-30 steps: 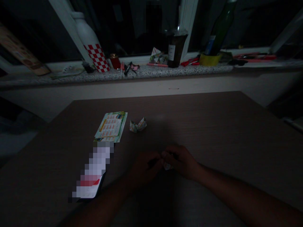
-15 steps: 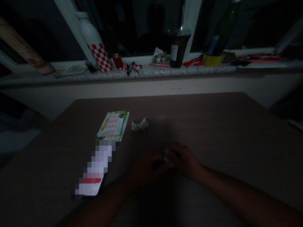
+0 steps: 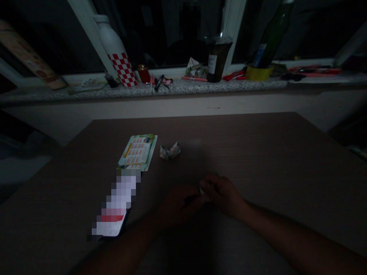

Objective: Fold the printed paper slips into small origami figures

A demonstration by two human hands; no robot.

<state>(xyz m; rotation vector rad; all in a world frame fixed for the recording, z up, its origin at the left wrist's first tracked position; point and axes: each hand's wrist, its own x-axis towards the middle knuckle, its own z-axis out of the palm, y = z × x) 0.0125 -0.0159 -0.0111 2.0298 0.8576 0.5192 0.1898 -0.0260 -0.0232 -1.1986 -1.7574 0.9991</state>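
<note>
Between the fingertips of both hands is a small piece of folded paper [image 3: 204,193], mostly hidden by the fingers. My left hand [image 3: 180,202] pinches it from the left and lies in deep shadow. From the right, my right hand [image 3: 222,193] closes thumb and fingers on the same paper. Beyond them, a folded paper figure [image 3: 170,151] with two raised points stands on the table. Left of it lies a stack of printed paper sheets [image 3: 137,151], green-edged with red print.
A phone [image 3: 113,227], its screen blurred out, lies left of my hands on the brown table [image 3: 258,145]. Along the stone windowsill [image 3: 183,87] behind stand a red-checked white bottle [image 3: 120,61], a dark drink cup [image 3: 216,61], a green bottle [image 3: 275,34] and a yellow tape roll [image 3: 259,72].
Both hands stay in nearly the same spot on the paper, and less of it shows between the fingers. The whole view has shifted very slightly.
</note>
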